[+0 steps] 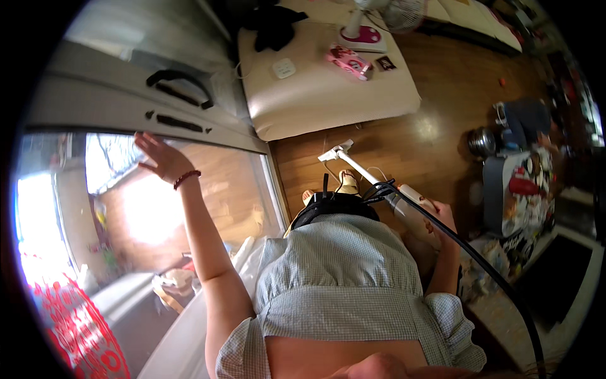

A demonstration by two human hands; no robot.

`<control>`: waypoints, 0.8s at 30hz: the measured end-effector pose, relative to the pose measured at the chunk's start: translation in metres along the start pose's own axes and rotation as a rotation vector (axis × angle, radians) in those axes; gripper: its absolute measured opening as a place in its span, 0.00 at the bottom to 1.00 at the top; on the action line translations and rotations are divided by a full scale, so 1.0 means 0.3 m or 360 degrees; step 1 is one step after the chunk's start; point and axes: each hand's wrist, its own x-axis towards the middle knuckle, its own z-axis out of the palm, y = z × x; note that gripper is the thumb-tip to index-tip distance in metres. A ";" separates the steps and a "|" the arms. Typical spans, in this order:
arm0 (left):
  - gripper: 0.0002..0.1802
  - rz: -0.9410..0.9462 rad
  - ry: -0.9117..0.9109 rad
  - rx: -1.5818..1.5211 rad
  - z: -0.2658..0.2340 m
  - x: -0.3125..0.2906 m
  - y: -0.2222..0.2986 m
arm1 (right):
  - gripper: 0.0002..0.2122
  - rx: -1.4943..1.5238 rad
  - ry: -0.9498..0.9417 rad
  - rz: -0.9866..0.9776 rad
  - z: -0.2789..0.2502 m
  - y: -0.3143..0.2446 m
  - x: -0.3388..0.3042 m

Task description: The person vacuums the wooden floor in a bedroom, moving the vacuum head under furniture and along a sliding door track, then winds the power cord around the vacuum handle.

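Note:
My left hand (pixel 165 163) is raised, its fingers stretched out and apart, holding nothing. Its fingertips are at the edge of a grey-framed glass door (pixel 240 140); I cannot tell whether they touch it. Above them on the frame are a black pull handle (pixel 180 88) and a dark latch plate (pixel 179 122). On the other side, my right hand (pixel 444 218) is closed round the handle of a white stick vacuum cleaner (pixel 404 207). Its tube slants away from me to a white floor head (pixel 336 151) on the wooden floor. A thick black cable crosses in front of the vacuum.
Ahead stands a cream couch seat (pixel 328 104) bearing a pink case (pixel 349 61), a fan (pixel 363 35) and dark cloth (pixel 273 26). To the right are a metal pot (pixel 481 141), a cluttered grey cabinet (pixel 502 196) and a dark screen (pixel 557 275). Bags (pixel 173 284) lie at left.

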 end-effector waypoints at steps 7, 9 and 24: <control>0.27 0.0017 -0.0167 -0.0759 -0.022 0.024 0.006 | 0.18 0.0323 0.0473 0.0174 -0.058 0.064 -0.194; 0.28 0.0038 -0.0249 -0.0750 -0.032 0.033 0.003 | 0.18 0.0415 0.0553 0.0177 -0.107 0.105 -0.204; 0.30 0.0909 -0.1207 -0.1811 -0.559 -0.237 0.169 | 0.19 0.0529 0.0897 0.0263 -0.559 0.239 0.023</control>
